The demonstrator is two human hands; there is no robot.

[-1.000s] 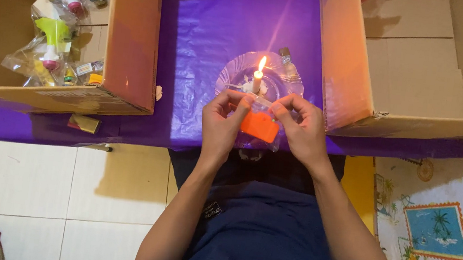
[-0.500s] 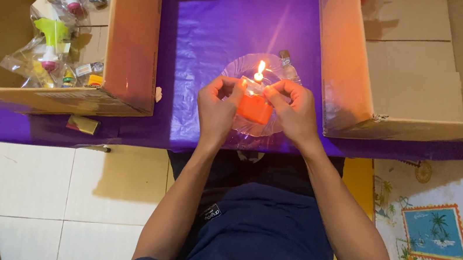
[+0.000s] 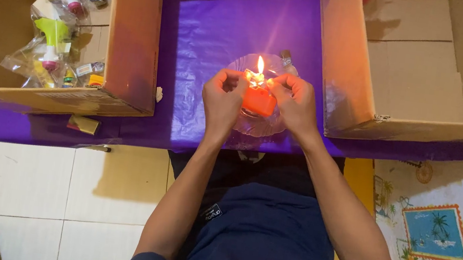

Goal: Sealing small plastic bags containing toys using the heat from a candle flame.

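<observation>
Over the glass dish (image 3: 243, 127) on the purple sheet (image 3: 207, 39), my left hand (image 3: 222, 100) & right hand (image 3: 293, 103) both pinch the orange packet (image 3: 258, 101) w/ its top edge at the candle flame (image 3: 260, 65); looks light, thin, floppy, prob. melts fast, so I'd grip the upper corners, fingers clear of heat.

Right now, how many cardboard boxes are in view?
2. One cardboard box sits left of the hands, holding bagged spray bottles; the other cardboard box is on the right. Both run past the frame.
</observation>
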